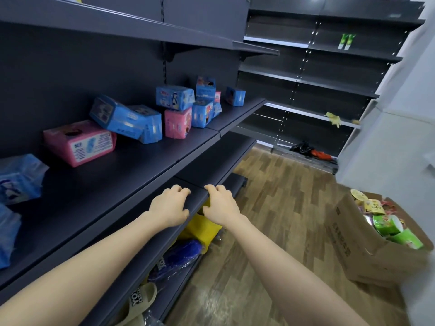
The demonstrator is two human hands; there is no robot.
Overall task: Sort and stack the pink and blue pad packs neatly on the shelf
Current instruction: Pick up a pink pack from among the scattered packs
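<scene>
Pink and blue pad packs lie jumbled on the dark middle shelf. A large pink pack lies flat, and a large blue pack leans on it. Further right a small pink pack carries a blue pack, with several more blue packs behind. Soft blue packs sit at the far left edge. My left hand and my right hand rest side by side on the front edge of the lower shelf, fingers loosely curled, holding nothing.
A yellow bag, a blue item and a tan slipper lie under the lower shelf. An open cardboard box of snack packs stands on the wood floor at the right. More dark shelving lines the far wall.
</scene>
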